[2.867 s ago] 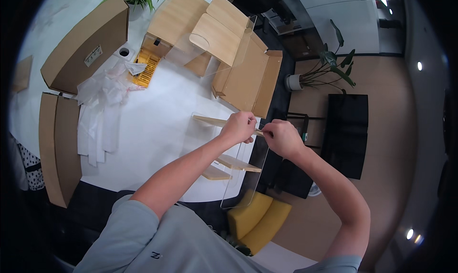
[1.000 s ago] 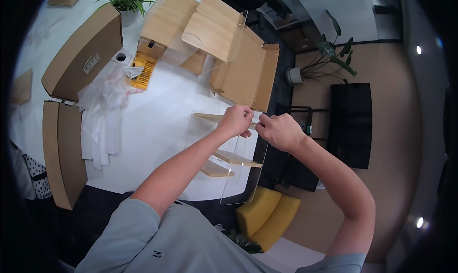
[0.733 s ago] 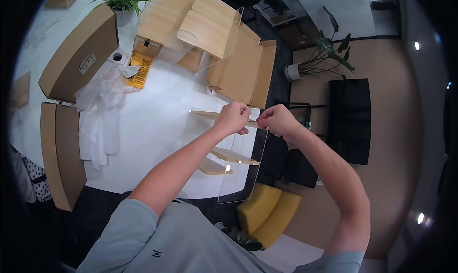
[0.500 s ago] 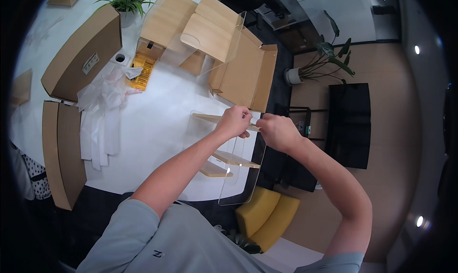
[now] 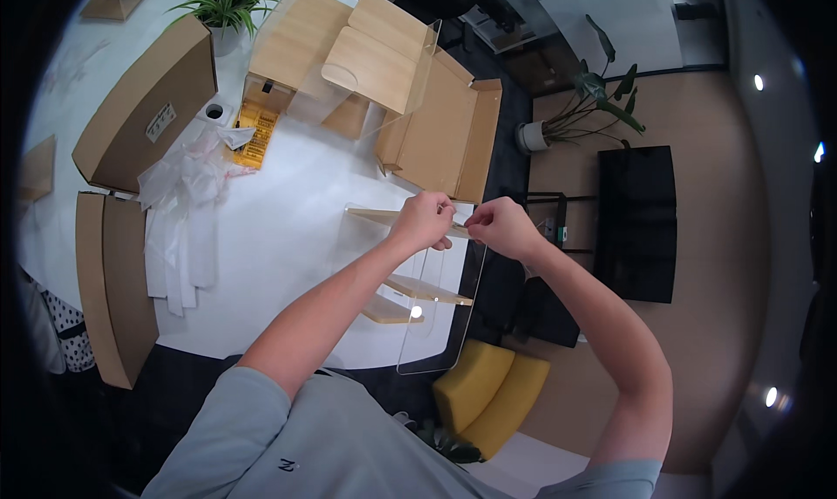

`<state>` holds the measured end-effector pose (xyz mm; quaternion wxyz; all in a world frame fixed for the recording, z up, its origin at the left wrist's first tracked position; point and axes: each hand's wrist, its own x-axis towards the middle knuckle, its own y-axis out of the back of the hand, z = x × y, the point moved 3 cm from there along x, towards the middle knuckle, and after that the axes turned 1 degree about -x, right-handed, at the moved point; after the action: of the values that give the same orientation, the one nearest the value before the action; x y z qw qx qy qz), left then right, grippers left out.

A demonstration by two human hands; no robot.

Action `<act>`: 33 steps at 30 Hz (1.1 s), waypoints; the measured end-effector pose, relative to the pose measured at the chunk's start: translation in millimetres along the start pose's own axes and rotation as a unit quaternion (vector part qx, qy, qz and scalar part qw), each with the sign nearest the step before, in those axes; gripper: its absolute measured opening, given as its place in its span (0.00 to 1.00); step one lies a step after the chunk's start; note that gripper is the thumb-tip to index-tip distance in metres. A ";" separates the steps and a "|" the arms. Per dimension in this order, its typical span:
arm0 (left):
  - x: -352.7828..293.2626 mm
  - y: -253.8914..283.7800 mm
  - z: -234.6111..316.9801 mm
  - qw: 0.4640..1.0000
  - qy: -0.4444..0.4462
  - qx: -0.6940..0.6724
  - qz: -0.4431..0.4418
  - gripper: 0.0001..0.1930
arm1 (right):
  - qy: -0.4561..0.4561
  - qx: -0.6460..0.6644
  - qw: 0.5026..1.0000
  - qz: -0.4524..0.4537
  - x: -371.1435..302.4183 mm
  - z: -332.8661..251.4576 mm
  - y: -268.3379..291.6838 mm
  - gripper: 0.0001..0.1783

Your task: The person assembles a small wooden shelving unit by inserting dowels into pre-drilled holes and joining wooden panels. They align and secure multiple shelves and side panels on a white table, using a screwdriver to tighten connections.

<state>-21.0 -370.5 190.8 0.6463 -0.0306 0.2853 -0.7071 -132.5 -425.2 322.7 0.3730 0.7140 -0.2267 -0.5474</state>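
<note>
A small shelf stand with wooden boards point(image 5: 429, 291) and a clear acrylic side panel point(image 5: 433, 351) stands at the table's right edge. At its far end, both my hands meet above the farthest board point(image 5: 370, 214). My left hand point(image 5: 423, 224) is closed, its fingers curled close to the panel's far edge. Just to the right, my right hand point(image 5: 503, 228) pinches with thumb and forefinger at that board's right end. Whatever sits between the fingertips is too small to make out. A lower board point(image 5: 392, 311) shows partly beside my left forearm.
Across the white table point(image 5: 279, 255) lie crumpled plastic wrapping point(image 5: 187, 176), a yellow tool case point(image 5: 255, 133) and open cardboard boxes point(image 5: 144, 107). A larger wooden and acrylic stand point(image 5: 370, 54) is at the back. A yellow seat point(image 5: 493, 394) stands beyond the near right edge.
My right hand has turned slightly and its fingers have shifted a little left, with thumb and forefinger now showing more plainly. My left hand stays nearly in place. The whole view has shifted slightly.
</note>
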 end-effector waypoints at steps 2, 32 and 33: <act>0.7 0.3 0.0 1.000 -0.001 -0.003 0.001 0.13 | 0.126 -0.177 0.975 0.042 -12.3 -11.4 -1.5 0.08; -2.5 0.2 10.1 0.999 0.021 0.029 -0.009 0.16 | 0.149 -0.192 0.954 0.176 -65.2 44.7 4.5 0.11; -3.1 0.0 10.7 0.999 0.022 0.029 -0.011 0.16 | 0.158 -0.197 0.953 0.170 -63.4 45.1 3.8 0.11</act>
<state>-16.1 -371.4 200.7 0.6331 0.0002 0.2784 -0.7222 -194.0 -393.9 359.0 0.6244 0.6549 -0.1704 -0.3901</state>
